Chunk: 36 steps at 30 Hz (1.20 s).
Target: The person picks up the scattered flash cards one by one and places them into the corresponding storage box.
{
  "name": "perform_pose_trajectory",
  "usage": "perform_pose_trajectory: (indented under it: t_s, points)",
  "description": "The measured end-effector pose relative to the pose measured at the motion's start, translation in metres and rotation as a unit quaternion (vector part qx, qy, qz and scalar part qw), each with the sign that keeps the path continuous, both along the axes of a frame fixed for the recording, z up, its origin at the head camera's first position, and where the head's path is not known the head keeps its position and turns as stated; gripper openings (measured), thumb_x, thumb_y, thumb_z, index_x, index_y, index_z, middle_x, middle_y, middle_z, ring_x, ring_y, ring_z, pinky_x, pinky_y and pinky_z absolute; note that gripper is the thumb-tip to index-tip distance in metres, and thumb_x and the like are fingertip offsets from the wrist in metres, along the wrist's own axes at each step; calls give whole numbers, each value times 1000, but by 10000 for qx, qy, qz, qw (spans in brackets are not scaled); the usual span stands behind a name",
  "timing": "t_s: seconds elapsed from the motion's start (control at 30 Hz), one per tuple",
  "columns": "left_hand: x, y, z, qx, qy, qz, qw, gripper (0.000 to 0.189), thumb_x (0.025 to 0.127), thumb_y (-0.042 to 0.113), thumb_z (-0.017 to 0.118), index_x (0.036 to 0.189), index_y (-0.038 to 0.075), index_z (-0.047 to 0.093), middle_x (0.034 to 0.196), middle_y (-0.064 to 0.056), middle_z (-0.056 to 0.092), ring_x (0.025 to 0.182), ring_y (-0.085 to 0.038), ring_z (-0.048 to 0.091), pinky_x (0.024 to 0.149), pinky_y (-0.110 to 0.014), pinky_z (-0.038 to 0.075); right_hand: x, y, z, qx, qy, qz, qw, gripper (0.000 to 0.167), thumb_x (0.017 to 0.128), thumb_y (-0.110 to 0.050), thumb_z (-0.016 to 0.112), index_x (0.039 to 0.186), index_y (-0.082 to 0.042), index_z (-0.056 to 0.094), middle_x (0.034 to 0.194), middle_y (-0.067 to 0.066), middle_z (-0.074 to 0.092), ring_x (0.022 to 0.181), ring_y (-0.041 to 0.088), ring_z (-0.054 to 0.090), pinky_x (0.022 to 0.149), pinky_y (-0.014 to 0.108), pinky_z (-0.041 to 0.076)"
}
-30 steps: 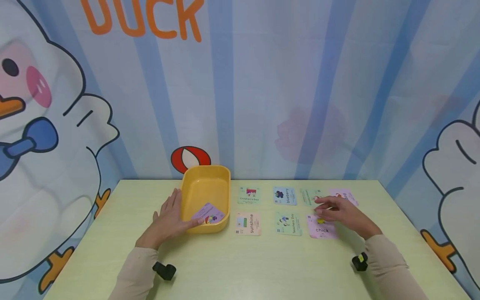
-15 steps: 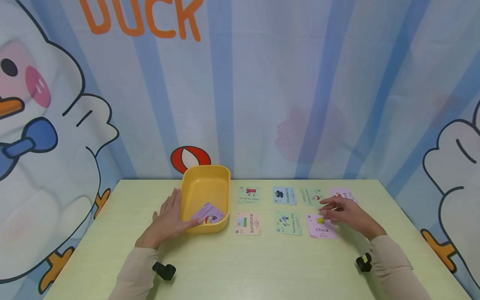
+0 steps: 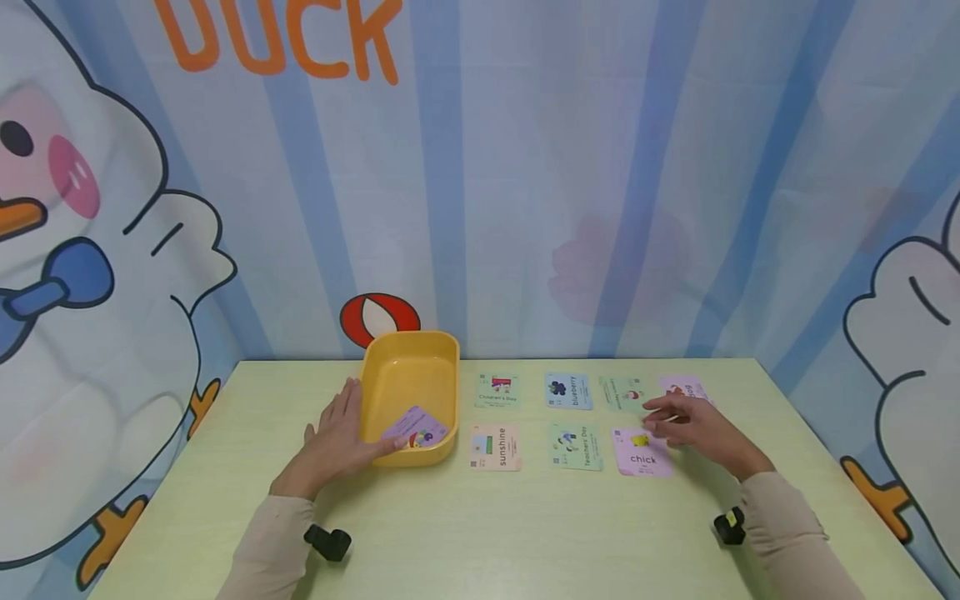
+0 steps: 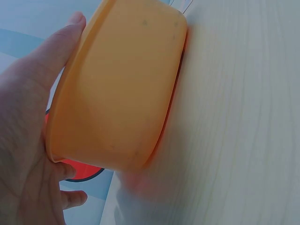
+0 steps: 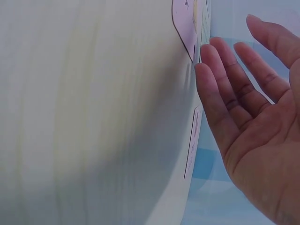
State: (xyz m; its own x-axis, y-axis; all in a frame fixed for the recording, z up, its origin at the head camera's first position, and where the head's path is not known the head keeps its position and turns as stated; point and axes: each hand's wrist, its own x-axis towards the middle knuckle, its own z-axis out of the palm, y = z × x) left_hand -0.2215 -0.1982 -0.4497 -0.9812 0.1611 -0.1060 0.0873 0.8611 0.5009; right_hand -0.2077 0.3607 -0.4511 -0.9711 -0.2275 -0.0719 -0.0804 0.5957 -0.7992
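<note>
A yellow plastic tray (image 3: 408, 383) sits at the left of the table with a purple picture card (image 3: 416, 426) inside. My left hand (image 3: 336, 437) lies against its left side, fingers extended and thumb resting over the near rim; the left wrist view shows the tray's outer wall beside the palm. My right hand (image 3: 693, 429) hovers, loosely bent and holding nothing, just above the purple chick card (image 3: 643, 460). Behind it lie a purple card (image 3: 684, 386), partly hidden by the hand, and a green card (image 3: 621, 392). The right wrist view shows bare fingertips near the table.
Left of the chick card are a green Teachers' Day card (image 3: 574, 447) and a peach sunshine card (image 3: 495, 448). In the back row lie a blue blueberry card (image 3: 567, 390) and a green Children's Day card (image 3: 497, 389). A printed curtain (image 3: 502, 183) hangs behind the table.
My right hand has shifted slightly right, uncovering more of the chick card. The left hand, tray and cards have stayed in place.
</note>
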Motion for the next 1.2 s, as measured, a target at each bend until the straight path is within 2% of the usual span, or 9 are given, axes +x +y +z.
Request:
perform_pose_trajectory:
  t_s: [0.2,0.47,0.73,0.93,1.03,1.2]
  points:
    - [0,-1,-2,8,53,-18,10000,135,78,81,62,161,4,-9,170,-18,-7,154,-47,1,110,-82,2,-2,0,-3,105,-12,-88,9999,46,98,-26,69,135,-1,61,120,16,67,104,22,63,80,30,58]
    - [0,-1,-2,14,45,-8,10000,135,77,82,62,161,4,-9,170,-18,-7,154,-47,1,110,-82,2,-4,-2,-6,164,115,-42,9998,44,98,-23,70,133,3,61,117,16,69,102,24,64,75,28,57]
    - [-1,-1,-2,-8,51,16,10000,133,78,80,63,162,5,-9,170,-17,-7,154,-46,1,111,-82,2,-7,-5,-10,485,291,-85,9984,41,93,-17,74,129,2,64,117,14,71,102,25,64,82,28,54]
    - [0,0,-1,-34,39,26,10000,135,77,82,62,162,5,-9,170,-18,-7,154,-46,1,111,-82,2,-6,-8,-9,614,389,-96,9973,41,90,-10,77,126,4,65,114,15,71,100,25,64,82,26,54]
    - [1,0,0,-28,51,21,10000,135,78,82,62,162,4,-9,170,-18,-7,154,-47,2,111,-82,2,-4,-10,-9,765,465,-121,9959,42,88,-9,78,125,4,66,115,15,71,102,27,64,85,29,54]
    - [2,1,1,-9,36,17,10000,134,78,80,63,161,4,-9,170,-18,-6,154,-47,2,111,-82,2,-4,-12,-9,959,459,-177,9942,43,87,-11,80,126,2,66,119,13,70,107,28,62,96,45,51]
